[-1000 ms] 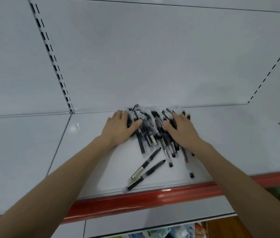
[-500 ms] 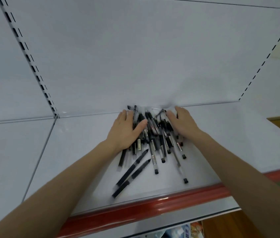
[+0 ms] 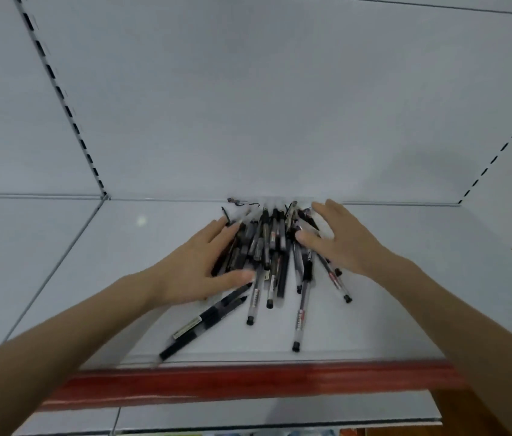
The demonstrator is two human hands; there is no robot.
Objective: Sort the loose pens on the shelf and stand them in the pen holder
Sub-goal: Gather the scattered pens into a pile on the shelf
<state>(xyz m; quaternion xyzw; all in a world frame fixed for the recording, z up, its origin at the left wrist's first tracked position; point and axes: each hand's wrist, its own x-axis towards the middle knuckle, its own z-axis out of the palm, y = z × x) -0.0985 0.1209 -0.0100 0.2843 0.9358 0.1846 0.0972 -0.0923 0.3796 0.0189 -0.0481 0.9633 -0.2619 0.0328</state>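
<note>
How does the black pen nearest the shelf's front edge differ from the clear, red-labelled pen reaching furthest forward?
The black pen has an opaque dark barrel; the clear pen is see-through with red print. The black pen lies diagonally, pointing front left; the clear pen runs almost straight front to back. Both lie flat on the shelf, jutting from the pile.

The shelf [image 3: 390, 294] looks like smooth, faintly glossy white metal; the pens [image 3: 267, 253] seem plastic, some clear.

White back panel [image 3: 248, 105]; slotted upright [image 3: 65, 103]; red front strip [image 3: 248, 383].
</note>
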